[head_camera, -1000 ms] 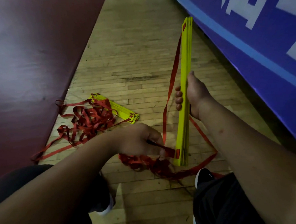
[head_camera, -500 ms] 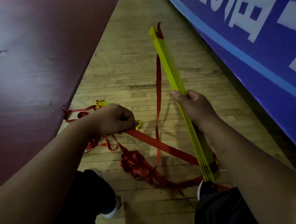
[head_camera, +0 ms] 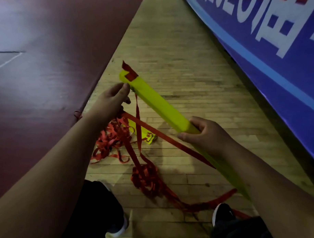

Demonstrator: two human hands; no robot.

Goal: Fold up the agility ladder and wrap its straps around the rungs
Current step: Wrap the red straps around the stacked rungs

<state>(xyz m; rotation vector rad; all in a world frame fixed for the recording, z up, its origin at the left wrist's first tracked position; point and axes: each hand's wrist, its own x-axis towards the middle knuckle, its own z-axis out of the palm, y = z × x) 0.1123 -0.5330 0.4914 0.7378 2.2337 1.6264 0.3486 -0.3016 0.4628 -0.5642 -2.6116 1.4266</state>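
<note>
Rungs (head_camera: 158,104), bundled yellow in the gripping right hand (head_camera: 205,136), are now tilting far-left above the floor (head_camera: 181,66) instead of standing upright, while the left hand (head_camera: 112,99) is lifting the pinched red strap (head_camera: 169,139) toward their far end, probably starting a wrap.

Indoor sports hall, wood strip floor (head_camera: 181,69), maroon mat (head_camera: 57,53), blue banner (head_camera: 279,52)

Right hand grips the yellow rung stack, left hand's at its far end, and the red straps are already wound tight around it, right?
No: the head view shows the red straps hanging loose and heaped on the floor, not wound on. The right hand grips the yellow rung stack, left hand at its far end.
</note>
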